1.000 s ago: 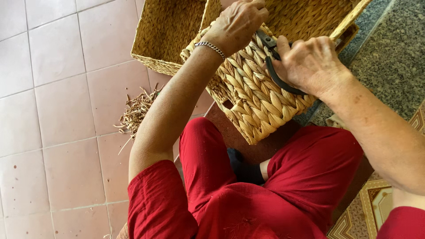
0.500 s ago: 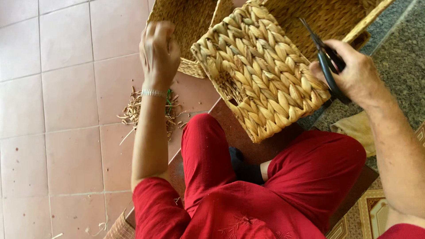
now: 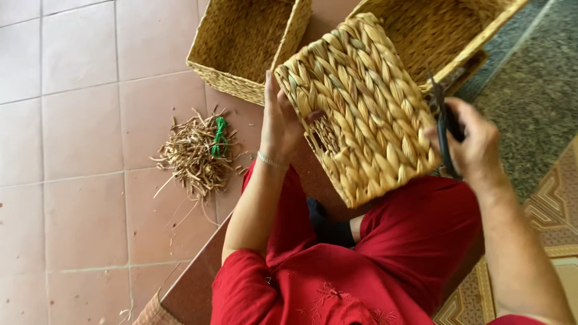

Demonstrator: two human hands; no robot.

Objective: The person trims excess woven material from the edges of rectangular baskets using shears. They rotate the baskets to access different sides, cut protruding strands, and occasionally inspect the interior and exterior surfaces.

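A woven straw basket [image 3: 361, 108] rests tilted on my red-trousered lap, its braided side facing up. My left hand [image 3: 280, 123] presses flat against the basket's left side, near its handle slot, and wears a thin bracelet at the wrist. At the basket's right edge, my right hand [image 3: 475, 141] is closed around dark scissors [image 3: 442, 120] whose blades point up.
A second open straw basket [image 3: 241, 42] stands on the pink floor tiles at the top, and a third [image 3: 475, 21] lies behind the held one. A heap of straw trimmings [image 3: 192, 156] with a green string lies on the tiles to the left. A patterned mat [image 3: 560, 198] lies at right.
My left hand went from the basket top out over the trimmings and has come back to the basket's left side. The right hand with the scissors stays at the right edge.
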